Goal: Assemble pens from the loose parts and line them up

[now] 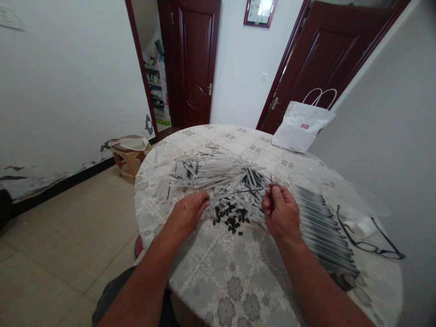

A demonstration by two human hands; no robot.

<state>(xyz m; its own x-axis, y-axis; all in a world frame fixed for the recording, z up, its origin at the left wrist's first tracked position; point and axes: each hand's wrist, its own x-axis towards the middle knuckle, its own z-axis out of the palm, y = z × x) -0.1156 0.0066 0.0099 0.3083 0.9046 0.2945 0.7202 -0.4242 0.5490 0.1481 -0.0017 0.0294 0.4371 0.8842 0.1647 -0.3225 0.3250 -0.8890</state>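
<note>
Apparently nothing readable, even bag label [305, 126]

Home: flowered tablecloth [207, 261], panelled doors [195, 59]

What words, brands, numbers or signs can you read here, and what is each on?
None reads clearly.
White bag: red label, too small to read.
Framed wall piece: markings blurred.
Green-and-white package: print blurred.
White wall panel: faint marks, unreadable.

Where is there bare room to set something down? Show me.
Bare tablecloth lies between the forearms, nearer than the black caps, and beyond the white tubes, left of the white bag. It is crowded mid-table, among tubes and caps, and on the right, with laid-out rods and glasses.
</note>
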